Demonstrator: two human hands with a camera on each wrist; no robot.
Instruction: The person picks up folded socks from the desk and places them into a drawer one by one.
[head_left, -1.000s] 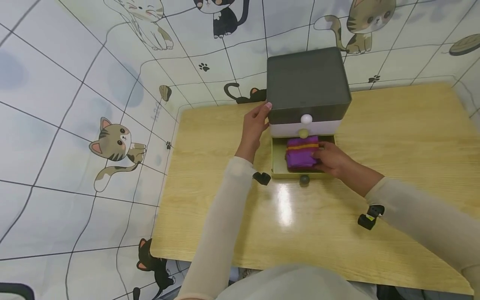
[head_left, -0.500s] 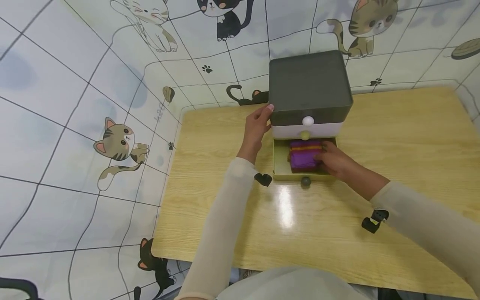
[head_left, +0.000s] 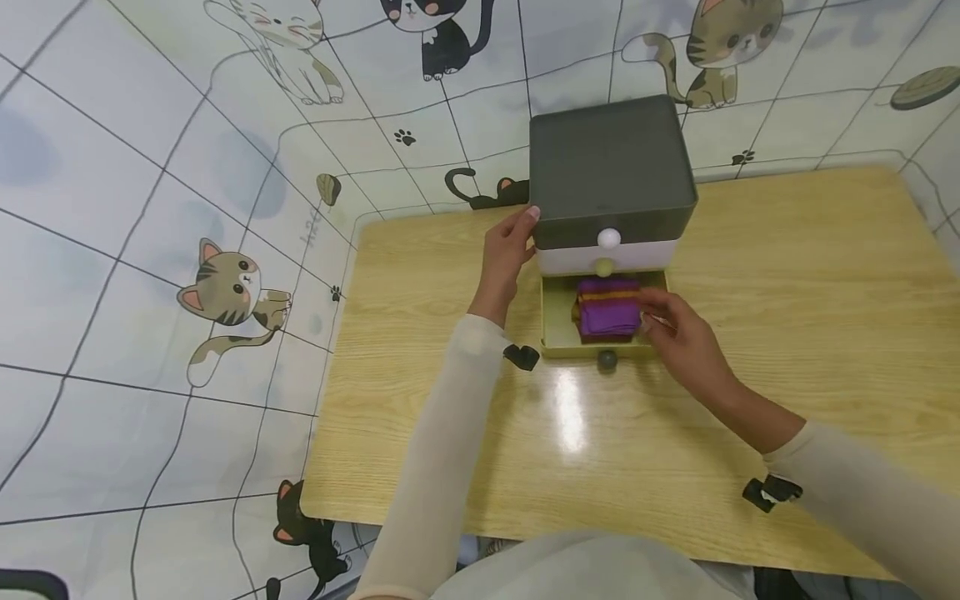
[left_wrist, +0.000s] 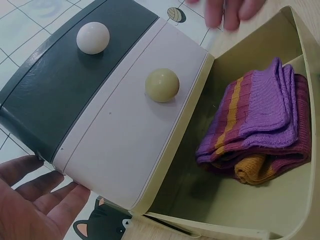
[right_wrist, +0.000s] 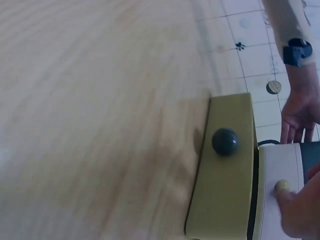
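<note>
Folded purple, maroon and orange knitted socks point(left_wrist: 255, 115) lie in the pulled-out bottom drawer point(head_left: 557, 321), towards its right side in the head view. This drawer belongs to a small chest of drawers point(head_left: 611, 158) with a dark top. My left hand point(head_left: 505, 258) rests against the chest's left side, fingers fairly straight, as the left wrist view shows. Over the drawer's right edge hovers my right hand point(head_left: 686, 342), its fingers loosely bent and holding nothing. In the left wrist view those fingertips point(left_wrist: 232, 12) are clear of the socks.
The chest stands at the back of a wooden table point(head_left: 795, 292), against a wall covering with cartoon cats point(head_left: 225, 279). A dark round knob point(right_wrist: 225, 141) sticks out from the open drawer's front. The upper drawers, with a white knob point(left_wrist: 93, 37) and a yellowish knob point(left_wrist: 162, 85), are closed.
My right hand has let go of the socks and drawn back to the right. The socks stay in the drawer. My left hand keeps its place on the chest.
</note>
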